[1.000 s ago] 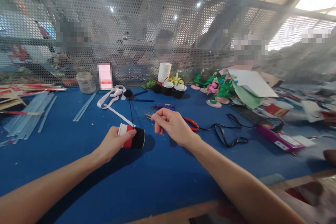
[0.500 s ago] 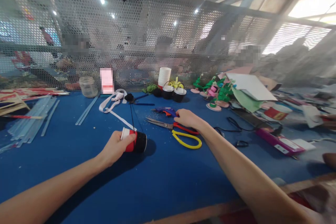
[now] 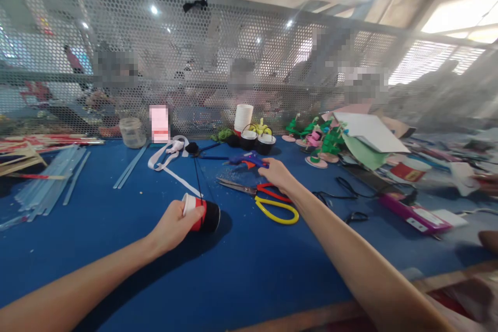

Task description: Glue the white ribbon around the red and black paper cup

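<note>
My left hand (image 3: 177,224) is closed around a paper cup (image 3: 210,216) tipped on its side. Black yarn wraps its bottom end, red paper shows in the middle, and the white rim lies inside my grip. From the cup a strand of yarn runs back to a black yarn ball (image 3: 192,147). My right hand (image 3: 277,174) grips the rear of a blue glue gun (image 3: 249,158) whose nozzle points left; the fingertips are partly hidden. Scissors (image 3: 277,209) with one red and one yellow handle lie open just below that hand.
Behind stand two small black-wrapped cups (image 3: 266,144) and a stack of white cups (image 3: 243,118). Clear glue sticks (image 3: 50,179) and a jar (image 3: 133,133) lie left, near white ribbon (image 3: 179,180). Green craft trees (image 3: 330,142), a purple power strip (image 3: 414,212) and cables are right.
My right hand has taken a firmer hold of the glue gun and lifted it slightly, up and left of the scissors. The cup stays in my left hand, almost unmoved.
</note>
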A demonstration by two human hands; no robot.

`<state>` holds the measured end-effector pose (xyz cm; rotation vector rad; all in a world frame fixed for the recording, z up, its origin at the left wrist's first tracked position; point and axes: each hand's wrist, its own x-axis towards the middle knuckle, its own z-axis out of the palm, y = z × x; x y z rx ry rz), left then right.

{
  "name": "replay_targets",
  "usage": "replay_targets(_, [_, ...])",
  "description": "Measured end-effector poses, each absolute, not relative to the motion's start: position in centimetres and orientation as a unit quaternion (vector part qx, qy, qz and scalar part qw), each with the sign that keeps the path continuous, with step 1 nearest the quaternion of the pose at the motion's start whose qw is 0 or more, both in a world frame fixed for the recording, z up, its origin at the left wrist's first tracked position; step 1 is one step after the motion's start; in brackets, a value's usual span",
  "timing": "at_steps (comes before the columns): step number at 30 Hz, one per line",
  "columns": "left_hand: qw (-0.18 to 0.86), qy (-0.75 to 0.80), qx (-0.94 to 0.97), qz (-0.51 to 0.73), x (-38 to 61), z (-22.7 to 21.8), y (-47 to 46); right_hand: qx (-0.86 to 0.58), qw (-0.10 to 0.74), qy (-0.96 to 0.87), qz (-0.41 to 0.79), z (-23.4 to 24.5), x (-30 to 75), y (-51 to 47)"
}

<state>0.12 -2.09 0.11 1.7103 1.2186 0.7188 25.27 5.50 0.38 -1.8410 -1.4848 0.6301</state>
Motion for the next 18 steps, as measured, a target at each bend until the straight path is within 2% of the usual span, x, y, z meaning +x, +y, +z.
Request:
replay_targets(3, [0.440, 0.497, 0.689, 0.290, 0.1, 0.1, -2.1, -0.656, 0.407, -0.549, 0.320, 1.6, 25.4, 4.7])
replay_targets(6, [0.442, 0.492, 0.689, 0.297, 0.2, 0.2, -2.1, -0.599, 0.438, -0.535, 0.405, 2.7, 25.3, 3.8])
replay_targets(11, [0.442, 0.492, 0.686, 0.303, 0.3, 0.1, -2.0, -0.528, 0.438, -0.529, 0.500, 3.4, 24.3, 2.2])
replay_targets(18, [0.429, 0.500, 0.687, 0.307, 0.3, 0.1, -1.4, -0.466, 0.372, -0.629, 0.500, 4.6, 22.6, -1.0])
